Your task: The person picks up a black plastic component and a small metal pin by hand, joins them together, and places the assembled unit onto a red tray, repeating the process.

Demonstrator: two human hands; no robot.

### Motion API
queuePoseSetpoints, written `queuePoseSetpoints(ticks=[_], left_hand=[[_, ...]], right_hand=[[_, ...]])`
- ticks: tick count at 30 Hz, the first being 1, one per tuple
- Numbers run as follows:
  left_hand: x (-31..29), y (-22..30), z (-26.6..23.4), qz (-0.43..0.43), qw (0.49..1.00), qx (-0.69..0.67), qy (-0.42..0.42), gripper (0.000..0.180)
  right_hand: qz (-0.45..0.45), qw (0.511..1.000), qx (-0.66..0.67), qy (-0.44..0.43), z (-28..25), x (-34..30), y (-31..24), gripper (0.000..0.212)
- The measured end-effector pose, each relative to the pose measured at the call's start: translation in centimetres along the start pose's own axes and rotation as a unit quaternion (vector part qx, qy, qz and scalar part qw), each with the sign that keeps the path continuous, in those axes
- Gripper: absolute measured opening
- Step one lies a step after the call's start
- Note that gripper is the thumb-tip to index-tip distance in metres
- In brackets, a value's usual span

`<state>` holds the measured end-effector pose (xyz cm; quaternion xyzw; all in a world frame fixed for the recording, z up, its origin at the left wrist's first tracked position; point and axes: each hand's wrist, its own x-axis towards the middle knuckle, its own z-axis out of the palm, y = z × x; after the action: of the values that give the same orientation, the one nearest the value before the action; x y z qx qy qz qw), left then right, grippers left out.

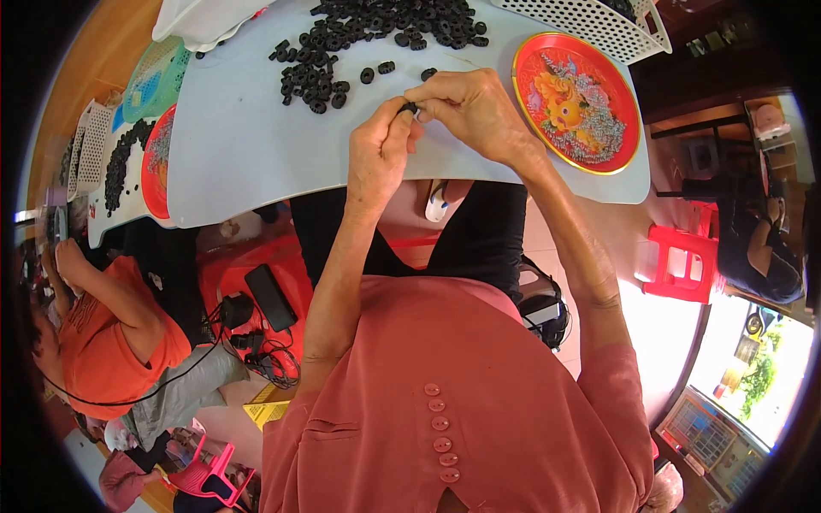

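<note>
My left hand (377, 145) pinches a small black ribbed wheel-like piece (409, 108) between thumb and fingertips, just over the near part of the table. From the right, my right hand (475, 109) meets it, thumb and fingers closed in a pinch against the piece. Whatever the right fingertips hold is too small and covered to make out. Beyond both hands lies a heap of like black pieces (312, 77), with a few loose ones (367, 75) nearer to me. Beside my right hand is a round red tray (630, 137) with a floral print and many small silvery metal bits.
A white perforated basket (590, 27) stands at the far right, a white bin (192, 24) at the far left. At left, a person in orange (128, 333) works at another table. A red stool (684, 263) is to the right; a power bank (270, 297) and cables lie on a red seat.
</note>
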<state>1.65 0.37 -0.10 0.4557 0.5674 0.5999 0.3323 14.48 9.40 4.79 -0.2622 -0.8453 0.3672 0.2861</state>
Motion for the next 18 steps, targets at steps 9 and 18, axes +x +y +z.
queuePoseSetpoints(ticks=[9, 18], left_hand=[[-0.3, -0.4, 0.3, 0.002, 1.0, -0.006, 0.016, 0.02], [-0.1, 0.6, 0.1, 0.013, 1.0, 0.015, 0.015, 0.02]], right_hand=[[-0.011, 1.0, 0.025, 0.013, 0.3, 0.1, 0.2, 0.021], [-0.068, 0.994, -0.011, 0.08, 0.9, -0.7, -0.2, 0.02]])
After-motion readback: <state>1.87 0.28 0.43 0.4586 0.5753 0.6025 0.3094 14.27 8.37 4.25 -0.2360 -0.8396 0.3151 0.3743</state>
